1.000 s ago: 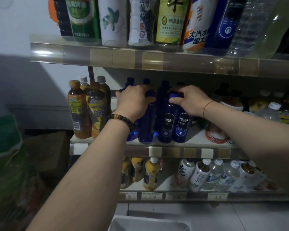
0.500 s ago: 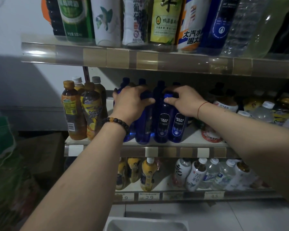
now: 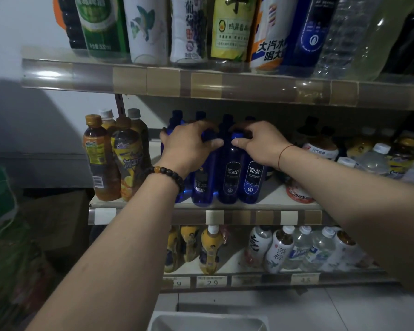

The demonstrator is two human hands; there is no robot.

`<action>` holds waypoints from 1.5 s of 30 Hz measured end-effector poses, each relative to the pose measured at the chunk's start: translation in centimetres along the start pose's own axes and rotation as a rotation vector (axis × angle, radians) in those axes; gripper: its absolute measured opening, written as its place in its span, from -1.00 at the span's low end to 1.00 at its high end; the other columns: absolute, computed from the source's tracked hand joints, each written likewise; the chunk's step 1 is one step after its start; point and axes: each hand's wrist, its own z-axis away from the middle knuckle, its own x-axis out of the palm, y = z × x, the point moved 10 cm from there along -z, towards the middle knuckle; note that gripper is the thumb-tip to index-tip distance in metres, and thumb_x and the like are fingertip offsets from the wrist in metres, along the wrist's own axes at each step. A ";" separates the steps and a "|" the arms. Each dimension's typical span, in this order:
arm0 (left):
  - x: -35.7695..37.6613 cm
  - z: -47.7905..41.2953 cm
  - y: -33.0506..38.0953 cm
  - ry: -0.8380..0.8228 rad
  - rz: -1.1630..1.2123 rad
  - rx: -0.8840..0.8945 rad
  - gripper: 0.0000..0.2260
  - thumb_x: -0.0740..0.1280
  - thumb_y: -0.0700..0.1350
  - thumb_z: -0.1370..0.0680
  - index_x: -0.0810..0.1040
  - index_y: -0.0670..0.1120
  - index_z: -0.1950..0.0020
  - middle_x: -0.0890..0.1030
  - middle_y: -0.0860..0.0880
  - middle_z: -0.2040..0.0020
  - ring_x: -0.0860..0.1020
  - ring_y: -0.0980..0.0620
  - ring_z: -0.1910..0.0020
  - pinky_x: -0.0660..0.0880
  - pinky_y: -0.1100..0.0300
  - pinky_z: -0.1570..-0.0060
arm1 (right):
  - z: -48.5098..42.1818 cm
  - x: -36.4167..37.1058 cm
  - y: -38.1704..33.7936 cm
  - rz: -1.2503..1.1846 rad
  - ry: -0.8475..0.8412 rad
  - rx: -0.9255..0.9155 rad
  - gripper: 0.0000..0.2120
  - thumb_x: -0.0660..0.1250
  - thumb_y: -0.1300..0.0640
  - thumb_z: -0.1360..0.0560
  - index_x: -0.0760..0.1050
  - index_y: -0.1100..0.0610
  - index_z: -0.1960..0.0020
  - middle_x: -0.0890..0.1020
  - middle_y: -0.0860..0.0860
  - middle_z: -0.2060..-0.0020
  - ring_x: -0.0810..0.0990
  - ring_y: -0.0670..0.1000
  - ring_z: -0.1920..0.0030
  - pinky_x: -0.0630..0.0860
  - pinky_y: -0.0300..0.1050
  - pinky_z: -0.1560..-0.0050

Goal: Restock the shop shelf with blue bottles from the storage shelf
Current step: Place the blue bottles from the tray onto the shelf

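Four tea bottles (image 3: 103, 161): upright at the left end, just beside the blue bottles (image 3: 231, 177); likely to tip if shoved.
Left hand (image 3: 189, 145): fingers curled over the tops at the cluster's left, gripping the necks.
Blue bottles: upright in a tight cluster on the middle shelf (image 3: 249, 217), front row near the rim, two labels facing out.
Right hand (image 3: 261, 144): fingers curled over the right-hand tops, thumb pressed to a front neck.
Clear bottles (image 3: 374, 161): white-capped, near on the right.
Step, as judged: squaring the cluster. Best done by sliding, not lifting; both sides pressed evenly; labels turned forward; front row kept behind the rim.
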 end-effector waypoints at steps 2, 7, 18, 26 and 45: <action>-0.5 0.0 -0.1 0.075 0.018 -0.011 -0.75 0.37 0.14 -0.61 0.61 0.25 -0.29 0.65 0.05 -0.27 0.51 -0.10 -0.32 0.26 -0.34 -0.39 | 0.0 0.0 0.1 0.001 -0.004 0.005 -0.65 0.41 0.01 -0.57 0.59 -0.02 -0.34 0.69 0.01 -0.15 0.64 0.05 -0.12 0.52 -0.17 -0.11; -0.8 -0.1 -0.7 0.079 0.128 -0.051 -0.80 0.39 -0.10 -0.61 0.63 0.20 -0.13 0.68 0.10 -0.16 0.55 -0.10 -0.25 0.31 -0.15 -0.34 | -0.1 -0.3 0.0 0.016 0.015 -0.016 -0.69 0.42 0.03 -0.56 0.62 -0.02 -0.30 0.70 -0.01 -0.09 0.63 0.01 -0.08 0.44 -0.24 -0.07; -0.6 -0.1 -1.5 0.078 0.125 -0.032 -0.70 0.41 0.16 -0.59 0.60 0.21 -0.32 0.71 0.11 -0.20 0.60 -0.08 -0.27 0.31 -0.27 -0.40 | -0.1 -0.3 0.0 -0.010 -0.008 -0.010 -0.69 0.43 0.02 -0.56 0.62 -0.05 -0.29 0.69 -0.05 -0.08 0.65 0.01 -0.09 0.55 -0.14 -0.19; -0.5 -0.7 -1.2 0.021 0.078 -0.056 -0.74 0.34 0.03 -0.64 0.59 0.18 -0.33 0.69 0.02 -0.22 0.54 -0.17 -0.31 0.27 -0.25 -0.42 | 0.1 -0.2 -0.4 0.029 -0.004 -0.009 -0.67 0.41 0.01 -0.57 0.59 -0.06 -0.33 0.69 -0.02 -0.15 0.64 0.05 -0.15 0.56 -0.06 -0.23; -0.9 -0.4 -1.2 0.093 0.119 0.025 -0.77 0.41 0.10 -0.58 0.65 0.22 -0.23 0.72 0.05 -0.13 0.62 -0.13 -0.19 0.50 -0.23 -0.26 | 1.3 -0.3 -2.7 0.373 0.046 -0.066 -0.68 0.31 -0.04 -0.59 0.54 0.00 -0.31 0.66 0.06 -0.12 0.60 0.18 -0.18 0.47 0.02 -0.20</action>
